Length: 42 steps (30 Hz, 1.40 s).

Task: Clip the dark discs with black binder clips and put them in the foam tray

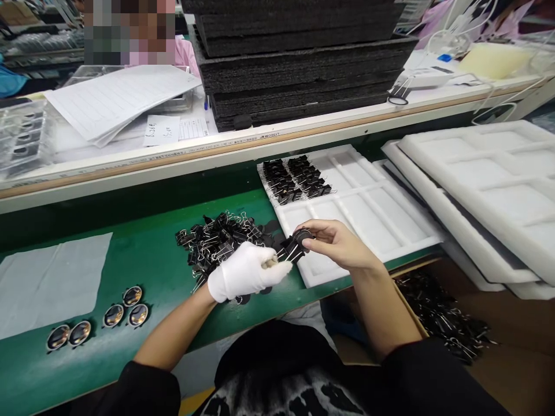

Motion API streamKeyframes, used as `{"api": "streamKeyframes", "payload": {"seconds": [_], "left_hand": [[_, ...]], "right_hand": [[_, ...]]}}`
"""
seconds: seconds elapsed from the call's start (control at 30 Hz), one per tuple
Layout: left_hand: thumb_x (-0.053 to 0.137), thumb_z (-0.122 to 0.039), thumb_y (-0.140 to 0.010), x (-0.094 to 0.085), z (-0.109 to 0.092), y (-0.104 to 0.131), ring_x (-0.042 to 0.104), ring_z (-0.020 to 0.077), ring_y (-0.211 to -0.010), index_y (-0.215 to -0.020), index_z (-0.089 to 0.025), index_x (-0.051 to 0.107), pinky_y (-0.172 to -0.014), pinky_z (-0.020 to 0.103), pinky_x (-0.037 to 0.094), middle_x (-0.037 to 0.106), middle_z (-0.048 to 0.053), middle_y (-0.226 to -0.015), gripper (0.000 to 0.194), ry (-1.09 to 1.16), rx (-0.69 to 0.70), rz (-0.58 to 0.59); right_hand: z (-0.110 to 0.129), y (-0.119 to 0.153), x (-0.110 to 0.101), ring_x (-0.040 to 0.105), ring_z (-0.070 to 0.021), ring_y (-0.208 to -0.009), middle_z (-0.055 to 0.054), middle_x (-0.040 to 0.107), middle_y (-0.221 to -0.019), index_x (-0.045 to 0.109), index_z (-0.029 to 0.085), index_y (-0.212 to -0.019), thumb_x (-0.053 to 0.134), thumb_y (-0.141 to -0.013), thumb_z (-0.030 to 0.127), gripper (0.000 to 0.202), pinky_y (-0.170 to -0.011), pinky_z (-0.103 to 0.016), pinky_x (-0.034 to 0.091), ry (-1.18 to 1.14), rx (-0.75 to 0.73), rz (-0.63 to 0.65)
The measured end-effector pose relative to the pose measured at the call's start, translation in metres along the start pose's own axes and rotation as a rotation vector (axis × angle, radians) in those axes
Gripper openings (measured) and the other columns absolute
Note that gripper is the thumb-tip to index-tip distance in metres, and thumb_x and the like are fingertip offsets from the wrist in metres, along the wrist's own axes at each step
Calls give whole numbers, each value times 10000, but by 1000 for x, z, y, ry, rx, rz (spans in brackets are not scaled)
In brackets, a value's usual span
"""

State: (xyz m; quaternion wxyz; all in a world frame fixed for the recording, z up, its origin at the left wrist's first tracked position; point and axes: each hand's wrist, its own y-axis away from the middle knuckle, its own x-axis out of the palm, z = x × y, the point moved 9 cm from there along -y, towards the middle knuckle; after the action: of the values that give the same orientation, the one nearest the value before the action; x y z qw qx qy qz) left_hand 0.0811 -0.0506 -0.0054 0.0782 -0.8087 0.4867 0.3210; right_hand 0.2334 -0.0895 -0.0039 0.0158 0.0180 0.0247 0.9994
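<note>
The glove (243, 271) and tray (381, 205) are white, the clips (221, 240) black, the tabletop (143, 254) green.

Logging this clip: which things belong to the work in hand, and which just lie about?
Part of the work, it seems:
black binder clip, at the gloved left hand
dark round part, in the bare right hand
clip pile
partly filled white tray

Probably just lying about:
loose papers
black stack
pale yellow block
</note>
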Motion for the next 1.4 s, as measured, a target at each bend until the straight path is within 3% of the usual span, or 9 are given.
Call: {"api": "streamKeyframes", "payload": {"seconds": [0.13,0.33,0.43,0.53,0.77,0.9,1.03,1.27,1.4], "left_hand": [[518,-483,-988,-11,-5,-2,597,110,-580,-700,-207,619,-601,232,410,642,-39,-606,411,-170,123,15],[430,-449,-1051,-91,38,-6,696,223,-825,-993,-237,760,-734,329,433,755,50,-889,396,-748,-63,-449],[482,-396,-1040,-78,55,-22,712,248,-902,-1287,-295,699,-762,347,444,763,62,-1036,344,-872,-9,-311],[533,-368,-1018,-59,65,-34,713,269,-888,-1103,-233,762,-755,360,440,753,87,-941,279,-914,11,-225],[560,-424,-1015,-72,63,-30,705,256,-867,-888,-187,759,-781,364,444,749,85,-886,334,-858,23,-239],[615,-443,-978,-100,49,-12,673,188,-816,-810,-203,712,-770,312,466,739,27,-861,309,-451,85,-437],[636,-468,-933,-99,38,1,600,148,-683,-745,-200,626,-647,270,458,665,-3,-736,328,-13,60,-562],[395,-436,-1041,-67,5,4,541,130,-626,-686,-203,576,-662,289,394,602,-8,-653,462,-214,142,-349],[564,-564,-925,-55,9,7,396,107,-494,-555,-203,441,-548,303,280,447,-40,-503,531,-340,83,-177]], "right_hand": [[-10,1,-6,662,-168,-812,-41,743,-904,806,224,-968,906,-741,343,275,-731,-282,548,-182,10,-94],[-39,2,-12,625,-146,-755,32,644,-774,726,277,-843,892,-694,432,271,-738,-304,588,-768,-7,-315],[-48,-3,3,597,-118,-744,45,591,-769,690,268,-838,844,-754,394,216,-704,-260,576,-936,27,-302],[-57,-5,23,581,-88,-724,50,594,-797,698,242,-856,887,-721,347,254,-654,-207,559,-1013,122,-279],[-67,0,41,610,-118,-747,-5,647,-818,764,190,-865,903,-731,417,298,-640,-219,593,-794,171,-239],[-61,1,47,653,-152,-787,-46,701,-888,790,207,-927,838,-811,450,274,-689,-261,603,-604,104,-154],[-47,-2,61,662,-247,-1144,-96,666,-1336,810,234,-1035,801,-864,414,248,-915,-357,596,-285,-56,-75],[-32,-1,63,675,-198,-827,-54,710,-1001,764,230,-959,732,-914,463,240,-773,-348,588,-225,-178,-99],[-8,4,57,673,-225,-911,-85,719,-1007,770,209,-888,738,-910,410,205,-807,-346,559,7,-235,58]]}}
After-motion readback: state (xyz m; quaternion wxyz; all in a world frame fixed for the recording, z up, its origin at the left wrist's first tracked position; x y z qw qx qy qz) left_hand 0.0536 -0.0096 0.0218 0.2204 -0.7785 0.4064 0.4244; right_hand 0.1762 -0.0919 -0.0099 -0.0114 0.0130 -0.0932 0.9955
